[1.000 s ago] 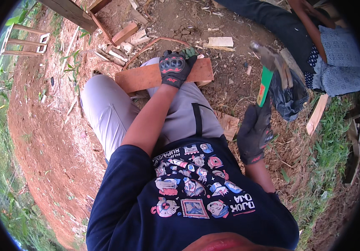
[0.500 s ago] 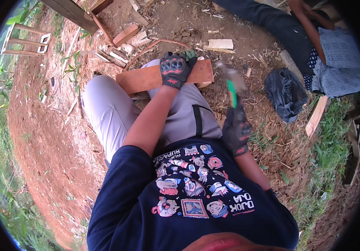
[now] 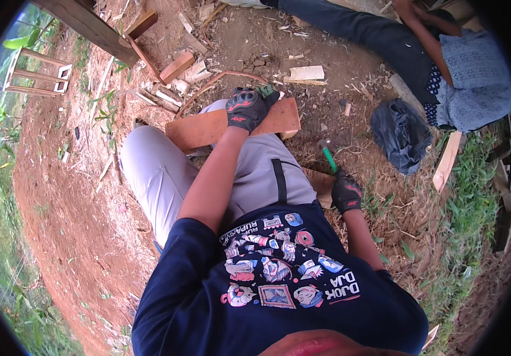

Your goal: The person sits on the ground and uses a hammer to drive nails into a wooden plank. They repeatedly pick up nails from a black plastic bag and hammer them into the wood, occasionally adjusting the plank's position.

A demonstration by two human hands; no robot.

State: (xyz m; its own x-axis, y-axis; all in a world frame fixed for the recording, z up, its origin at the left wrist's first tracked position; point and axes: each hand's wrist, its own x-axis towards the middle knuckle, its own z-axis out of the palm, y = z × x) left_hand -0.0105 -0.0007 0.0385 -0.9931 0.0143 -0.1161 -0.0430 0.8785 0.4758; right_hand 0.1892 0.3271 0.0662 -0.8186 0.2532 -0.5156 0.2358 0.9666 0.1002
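Observation:
A reddish-brown wooden board [image 3: 208,130] lies across my lap, tilted slightly up toward the right. My left hand [image 3: 248,110], in a black glove with red marks, presses over it with its fingers curled past the far edge, next to a bit of something green. Down at my right side, my gloved right hand [image 3: 346,192] is closed round the green handle of a hammer [image 3: 328,157]. The hammer's metal head points away from me, low near the ground and apart from the board. Partly hidden beside my right thigh is another piece of wood [image 3: 320,185].
Wood offcuts [image 3: 178,65] and chips are scattered over the dirt ahead. A black plastic bag [image 3: 399,136] lies at the right, near another person's outstretched leg [image 3: 368,35]. A thick wooden beam [image 3: 89,29] juts in at upper left; a wooden frame [image 3: 39,74] stands beyond.
My right hand has dropped lower and a little outward with the hammer, whose blurred head was higher and nearer the board's right end. My left hand stays on the board.

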